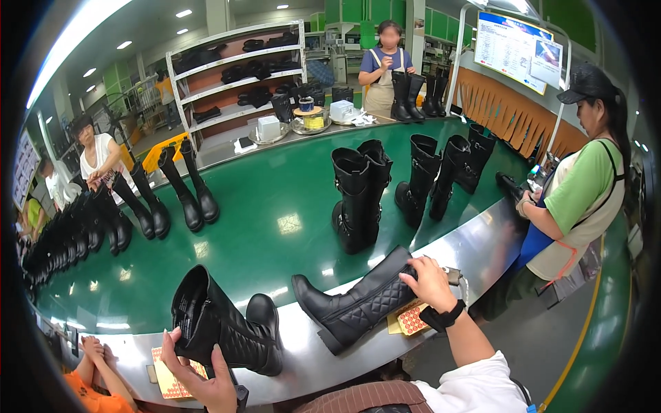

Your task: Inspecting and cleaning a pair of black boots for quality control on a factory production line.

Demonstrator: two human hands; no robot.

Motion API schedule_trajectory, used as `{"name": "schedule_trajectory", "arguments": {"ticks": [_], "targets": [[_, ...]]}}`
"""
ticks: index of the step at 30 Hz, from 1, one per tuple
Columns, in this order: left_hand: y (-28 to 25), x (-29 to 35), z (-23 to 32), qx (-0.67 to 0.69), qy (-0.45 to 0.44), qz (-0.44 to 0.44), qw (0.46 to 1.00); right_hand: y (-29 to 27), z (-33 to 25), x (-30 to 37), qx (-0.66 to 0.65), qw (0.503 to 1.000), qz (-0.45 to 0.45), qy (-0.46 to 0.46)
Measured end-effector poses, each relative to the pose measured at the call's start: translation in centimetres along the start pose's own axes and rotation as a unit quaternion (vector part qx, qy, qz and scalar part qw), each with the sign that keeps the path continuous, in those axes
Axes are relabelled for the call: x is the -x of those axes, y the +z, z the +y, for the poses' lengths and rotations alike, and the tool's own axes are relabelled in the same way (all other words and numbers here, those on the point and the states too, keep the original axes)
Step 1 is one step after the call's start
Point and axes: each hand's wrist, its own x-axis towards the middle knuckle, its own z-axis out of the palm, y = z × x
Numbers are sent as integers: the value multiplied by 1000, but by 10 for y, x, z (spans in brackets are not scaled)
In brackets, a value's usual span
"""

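Note:
A black quilted boot (361,303) lies on its side at the front edge, its toe pointing left and its sole toward me. My right hand (432,283) grips the top of its shaft, thumb on the near face and fingers over the upper edge. To the left a second black boot (234,330) leans, its open shaft toward me on the left and its toe at the right. My left hand (200,377) holds that shaft near the opening, fingers and thumb on either side. Sticker sheets with red dots lie beneath, one sheet (169,382) by my left hand, another (412,321) by my right.
Several tall black boots (361,193) stand on the green belt (275,186), with a long row (82,227) at far left. A metal ledge (475,241) borders the belt. Co-workers stand right (585,179), at the back (387,69) and left (103,151); a neighbour's hands (96,351) show lower left.

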Motion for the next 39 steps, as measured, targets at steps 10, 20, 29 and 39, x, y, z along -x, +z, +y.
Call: {"name": "schedule_trajectory", "arguments": {"ticks": [10,20,29,39], "targets": [[-6,4,-12,48,-37,37,997,-1,15,-9,-98,994,9,37],[0,1,2,-18,-1,62,998,-107,-70,-18,-464,874,-29,-139],[-5,1,23,-115,-2,20,993,-107,-148,-22,-365,887,-9,-283],[-8,14,42,-181,146,123,965,-113,-177,-11,-295,878,80,-367]]}}
